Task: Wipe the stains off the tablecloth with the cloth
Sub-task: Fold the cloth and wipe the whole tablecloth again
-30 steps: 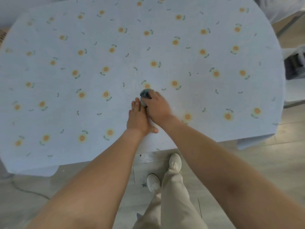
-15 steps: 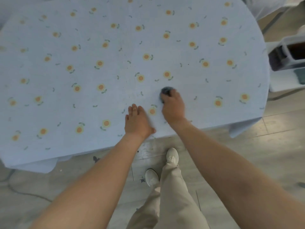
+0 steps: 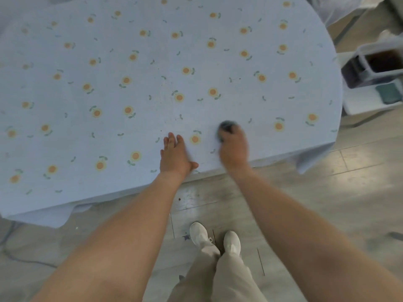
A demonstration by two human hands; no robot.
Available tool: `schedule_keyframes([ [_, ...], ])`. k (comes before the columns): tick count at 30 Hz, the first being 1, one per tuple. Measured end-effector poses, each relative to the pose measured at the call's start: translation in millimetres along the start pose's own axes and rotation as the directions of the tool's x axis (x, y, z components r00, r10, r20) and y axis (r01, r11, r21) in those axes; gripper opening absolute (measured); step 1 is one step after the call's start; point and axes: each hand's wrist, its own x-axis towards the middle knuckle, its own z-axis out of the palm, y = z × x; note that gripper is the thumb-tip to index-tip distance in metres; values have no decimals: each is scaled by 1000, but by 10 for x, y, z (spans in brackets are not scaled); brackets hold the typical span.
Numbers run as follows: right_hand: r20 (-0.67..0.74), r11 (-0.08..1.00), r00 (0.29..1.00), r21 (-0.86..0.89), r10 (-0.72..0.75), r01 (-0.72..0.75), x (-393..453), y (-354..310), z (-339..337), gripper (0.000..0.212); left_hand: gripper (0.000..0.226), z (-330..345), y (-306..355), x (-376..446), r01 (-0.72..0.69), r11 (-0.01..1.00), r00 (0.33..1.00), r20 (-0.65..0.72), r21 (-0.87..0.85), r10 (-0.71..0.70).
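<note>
A pale blue tablecloth [image 3: 152, 88] printed with orange-centred yellow flowers on small green stems and leaves covers the table, flecked at centre with tiny dark stains [image 3: 162, 83]. A dark grey-blue cloth [image 3: 225, 125] shows at five o'clock. Beige trousers [image 3: 220, 277] and white shoes [image 3: 198, 234] stand on grey wood-grain flooring [image 3: 327, 192].

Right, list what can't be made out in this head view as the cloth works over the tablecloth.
- Cloth: mostly covered by the right hand and motion-blurred; only a dark wad shows, its shape unclear.
- Tablecloth: far and left sides cut off by the frame; the table beneath is fully covered.
- Stains: a few dark specks near the middle, too small to tell from the print.
- Under the flat left hand: hidden.
- White bin: cropped at right, contents dark.
</note>
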Motion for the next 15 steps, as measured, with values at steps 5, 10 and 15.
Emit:
schedule_keyframes([
  [5,205,864,861,-105,-465,492,-206,50,-27,41,110,16,-34,-50,-7,1000,1000,-11,30,7],
  [10,-106,979,992,-185,70,-89,-159,1022,-508,41,104,179,-67,-284,57,998,997,-49,27,-56],
  [15,-61,998,998,-46,32,-35,-370,115,-37,29,98,263,-153,-297,31,999,996,-84,-41,-34],
])
